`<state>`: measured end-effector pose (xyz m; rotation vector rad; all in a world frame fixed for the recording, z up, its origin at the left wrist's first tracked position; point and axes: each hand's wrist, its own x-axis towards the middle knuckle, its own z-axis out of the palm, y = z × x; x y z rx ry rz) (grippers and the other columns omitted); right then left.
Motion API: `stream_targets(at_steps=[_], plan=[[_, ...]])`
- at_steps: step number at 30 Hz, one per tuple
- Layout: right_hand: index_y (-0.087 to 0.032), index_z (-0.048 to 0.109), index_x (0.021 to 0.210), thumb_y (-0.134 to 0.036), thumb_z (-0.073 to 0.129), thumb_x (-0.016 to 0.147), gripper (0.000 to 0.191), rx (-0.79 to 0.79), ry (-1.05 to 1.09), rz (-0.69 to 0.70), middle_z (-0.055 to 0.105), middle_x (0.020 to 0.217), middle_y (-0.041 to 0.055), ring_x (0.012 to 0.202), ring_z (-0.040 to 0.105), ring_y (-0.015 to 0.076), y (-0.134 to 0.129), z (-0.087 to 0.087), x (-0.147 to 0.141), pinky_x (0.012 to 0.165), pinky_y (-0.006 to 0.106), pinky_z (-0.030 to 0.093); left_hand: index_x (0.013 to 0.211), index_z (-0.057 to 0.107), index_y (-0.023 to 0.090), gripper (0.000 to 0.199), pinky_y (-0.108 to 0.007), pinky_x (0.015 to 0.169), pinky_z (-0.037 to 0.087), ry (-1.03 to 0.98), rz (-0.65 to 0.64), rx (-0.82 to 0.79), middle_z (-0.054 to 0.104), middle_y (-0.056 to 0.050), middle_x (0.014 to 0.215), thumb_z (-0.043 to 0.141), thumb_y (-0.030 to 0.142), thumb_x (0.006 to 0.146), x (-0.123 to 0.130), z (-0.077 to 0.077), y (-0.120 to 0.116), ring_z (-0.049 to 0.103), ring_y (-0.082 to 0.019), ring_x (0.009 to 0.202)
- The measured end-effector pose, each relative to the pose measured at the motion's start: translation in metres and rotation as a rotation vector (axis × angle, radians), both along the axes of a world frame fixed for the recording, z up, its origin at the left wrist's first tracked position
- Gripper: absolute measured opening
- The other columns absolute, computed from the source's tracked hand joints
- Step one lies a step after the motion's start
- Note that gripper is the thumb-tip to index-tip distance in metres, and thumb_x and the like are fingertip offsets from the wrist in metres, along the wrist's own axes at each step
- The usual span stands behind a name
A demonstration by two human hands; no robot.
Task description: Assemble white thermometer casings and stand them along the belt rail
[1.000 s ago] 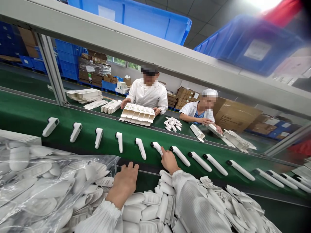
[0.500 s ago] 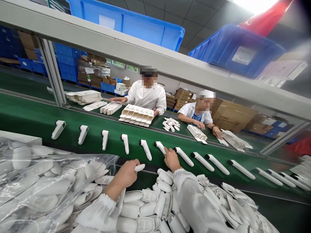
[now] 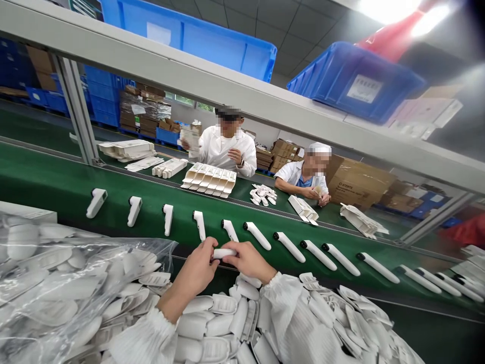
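A small white plastic cover (image 3: 224, 253) is held between my two hands over the near edge of the belt. My left hand (image 3: 199, 270) pinches its left end. The fingers of my right hand (image 3: 248, 259) close on its right end. Just beyond, white handheld thermometers (image 3: 256, 235) with dark tips lie in a spaced row along the green conveyor belt (image 3: 113, 225). Below my hands spreads a heap of loose white plastic covers (image 3: 217, 323). On the left, a clear plastic bag (image 3: 87, 283) holds more of these covers.
A metal frame (image 3: 78, 108) spans the belt, with blue bins (image 3: 352, 83) on top. Across from me, two co-workers in white sit behind open white cartons (image 3: 209, 179) and a small pile of white pieces (image 3: 262, 194). Stacked cardboard boxes (image 3: 359, 182) stand behind them.
My right hand has left a thermometer on the belt and joined my left hand at the cover. The thermometers have shifted slightly right. One co-worker has raised a carton.
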<state>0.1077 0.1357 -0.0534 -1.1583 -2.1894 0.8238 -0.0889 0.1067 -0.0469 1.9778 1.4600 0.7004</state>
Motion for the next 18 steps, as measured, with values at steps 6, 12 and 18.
stream_targets(at_steps=[6,12,18], plan=[[-0.022,0.069,0.11,-0.016,0.057,0.086,0.027,-0.002,-0.211,-0.446,0.07,0.089,-0.0006,0.079,0.065,0.0184,0.037,-0.021,0.03,0.071,0.024,0.046,0.122,0.056,0.024,0.038,-0.043,0.081,0.046,0.394,-0.234,-0.105,0.057,-0.009,0.121,0.044,0.019,0.086,-0.021,-0.001,-0.047,0.052,-0.032,0.114],[-0.015,0.065,0.117,-0.014,0.059,0.086,0.032,0.052,-0.37,-0.545,0.065,0.113,0.0112,0.103,0.061,0.0266,0.042,-0.036,0.035,0.089,0.031,0.045,0.133,0.05,0.02,0.042,-0.045,0.091,0.045,0.33,-0.225,-0.096,0.055,-0.011,0.124,0.029,0.029,0.097,-0.019,-0.021,-0.056,0.051,-0.031,0.117],[-0.015,0.047,0.142,-0.005,0.054,0.086,0.058,0.064,-0.53,-0.552,0.062,0.116,0.0144,0.106,0.061,0.029,0.032,-0.043,0.037,0.091,0.033,0.045,0.136,0.046,0.017,0.043,-0.044,0.093,0.046,0.356,-0.2,-0.098,0.056,-0.013,0.123,0.034,0.033,0.098,-0.018,-0.024,-0.051,0.053,-0.032,0.115]])
